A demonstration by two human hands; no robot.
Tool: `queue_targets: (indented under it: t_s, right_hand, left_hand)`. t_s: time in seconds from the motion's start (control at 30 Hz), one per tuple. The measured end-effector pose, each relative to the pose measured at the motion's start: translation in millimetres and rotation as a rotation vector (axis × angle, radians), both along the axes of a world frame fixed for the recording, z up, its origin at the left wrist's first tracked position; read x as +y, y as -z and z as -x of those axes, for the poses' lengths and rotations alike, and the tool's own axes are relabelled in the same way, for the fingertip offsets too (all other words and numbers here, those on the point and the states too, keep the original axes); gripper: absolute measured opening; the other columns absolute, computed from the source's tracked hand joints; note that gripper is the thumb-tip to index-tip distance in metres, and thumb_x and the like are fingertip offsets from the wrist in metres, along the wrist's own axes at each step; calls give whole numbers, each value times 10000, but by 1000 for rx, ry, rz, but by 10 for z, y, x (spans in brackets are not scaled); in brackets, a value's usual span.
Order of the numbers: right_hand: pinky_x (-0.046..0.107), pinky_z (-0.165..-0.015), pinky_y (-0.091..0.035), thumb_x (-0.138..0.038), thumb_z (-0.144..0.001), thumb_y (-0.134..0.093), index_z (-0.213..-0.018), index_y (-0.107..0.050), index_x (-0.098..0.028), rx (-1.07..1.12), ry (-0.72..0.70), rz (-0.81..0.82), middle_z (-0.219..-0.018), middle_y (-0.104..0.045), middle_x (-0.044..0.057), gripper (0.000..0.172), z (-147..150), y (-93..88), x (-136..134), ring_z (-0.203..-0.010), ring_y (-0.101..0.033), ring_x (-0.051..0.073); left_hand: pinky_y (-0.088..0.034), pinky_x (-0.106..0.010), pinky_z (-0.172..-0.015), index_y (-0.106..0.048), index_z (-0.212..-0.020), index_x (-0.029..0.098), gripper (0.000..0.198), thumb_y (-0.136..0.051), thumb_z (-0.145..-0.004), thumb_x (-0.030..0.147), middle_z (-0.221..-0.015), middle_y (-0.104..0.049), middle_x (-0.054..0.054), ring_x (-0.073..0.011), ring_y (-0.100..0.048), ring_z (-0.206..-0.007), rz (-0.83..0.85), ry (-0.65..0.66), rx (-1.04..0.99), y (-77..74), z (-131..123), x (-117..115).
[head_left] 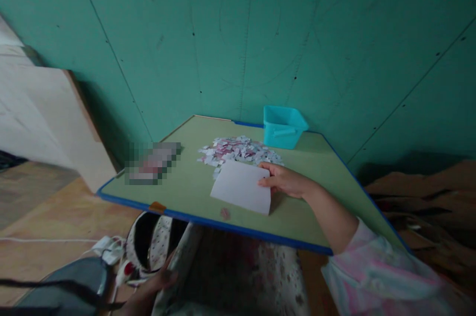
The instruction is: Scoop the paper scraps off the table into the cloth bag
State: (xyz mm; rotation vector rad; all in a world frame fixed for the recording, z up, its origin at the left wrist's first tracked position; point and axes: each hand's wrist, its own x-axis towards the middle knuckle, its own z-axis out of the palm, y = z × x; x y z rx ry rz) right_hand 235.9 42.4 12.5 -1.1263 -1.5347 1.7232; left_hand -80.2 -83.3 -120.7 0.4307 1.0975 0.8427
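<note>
My right hand (282,180) holds a white sheet of paper (242,186) by its right edge, thumb on top. The sheet is tilted above the green tabletop (174,177), in front of a pile of small white and pinkish paper pieces (241,149). Low at the left, below the table's edge, my left hand (163,280) is dim and blurred beside the pale edge of a speckled cloth-like surface (286,276). Its fingers do not show clearly.
A turquoise bucket (284,130) stands at the back of the blue-edged table, against the green wall (238,33). A pixelated flat item (153,163) lies at the left. A white power strip (109,249) is on the floor, and brown cardboard (427,197) is stacked at the right.
</note>
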Motion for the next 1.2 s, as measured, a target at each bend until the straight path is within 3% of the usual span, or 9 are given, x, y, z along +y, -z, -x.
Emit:
queue_targets:
  t_s: [0.03, 0.1, 0.23, 0.43, 0.6, 0.77, 0.97, 1.2]
  right_hand:
    - [204, -470, -442, -228, -595, -631, -869, -483, -196, 0, 0, -6, -763, -580, -14, 313, -7, 8, 5, -623, -562, 114]
    - [205, -476, -445, -214, -586, -634, -883, -485, -189, 1, 4, -7, -771, -587, -7, 333, -16, 26, 11, -619, -563, 112]
    - [198, -445, -439, -194, -567, -639, -870, -473, -190, -17, -2, 22, -731, -580, -23, 346, -24, 47, 14, -580, -560, 106]
    - [196, -445, -453, -186, -566, -650, -870, -448, -191, -56, -75, 59, -766, -567, -30, 365, -30, 38, 38, -582, -570, 95]
    - [194, -444, -446, -214, -581, -643, -825, -434, -191, -79, -125, 60, -749, -554, -36, 322, -23, 36, 37, -577, -567, 93]
    - [174, -446, -433, -223, -598, -636, -814, -428, -184, -65, -158, 39, -753, -541, -39, 303, 19, 22, 10, -591, -562, 83]
    - [180, -460, -439, -220, -605, -635, -813, -421, -184, -79, -176, 43, -745, -539, -44, 301, 66, 3, -10, -602, -558, 83]
    - [173, -473, -437, -221, -615, -639, -797, -423, -183, -65, -196, 42, -742, -540, -47, 285, 88, 12, -15, -605, -554, 75]
  left_hand:
    - [-478, -266, -473, -683, -662, 235, 73, -616, -664, 265, -448, -660, 33, -183, -607, -467, 43, 19, -30, -87, -28, -61]
    - [-494, -292, -547, -690, -698, 173, 133, -591, -688, 261, -507, -691, -6, -228, -652, -598, 121, 11, -123, -253, -80, -166]
    - [-507, -303, -584, -704, -692, 141, 114, -659, -597, 187, -565, -719, -40, -269, -668, -702, 171, -58, -176, -428, -133, -233]
    - [-513, -260, -545, -705, -676, 153, 95, -641, -610, 129, -536, -721, -28, -232, -678, -615, 79, -55, -112, -414, -144, -197]
    - [-517, -309, -545, -703, -708, 154, 117, -613, -635, 136, -556, -722, -43, -264, -676, -649, 154, -63, -135, -459, -192, -189]
    - [-505, -286, -515, -690, -803, 155, 170, -551, -705, 155, -542, -716, -28, -232, -672, -584, 129, -47, -117, -487, -233, -194]
    - [-504, -286, -522, -685, -712, 162, 137, -550, -706, 138, -503, -705, -16, -225, -668, -555, 143, -85, -42, -550, -268, -200]
    - [-507, -307, -524, -682, -730, 165, 128, -570, -674, 140, -493, -696, -25, -239, -666, -559, 146, -72, -33, -522, -282, -201]
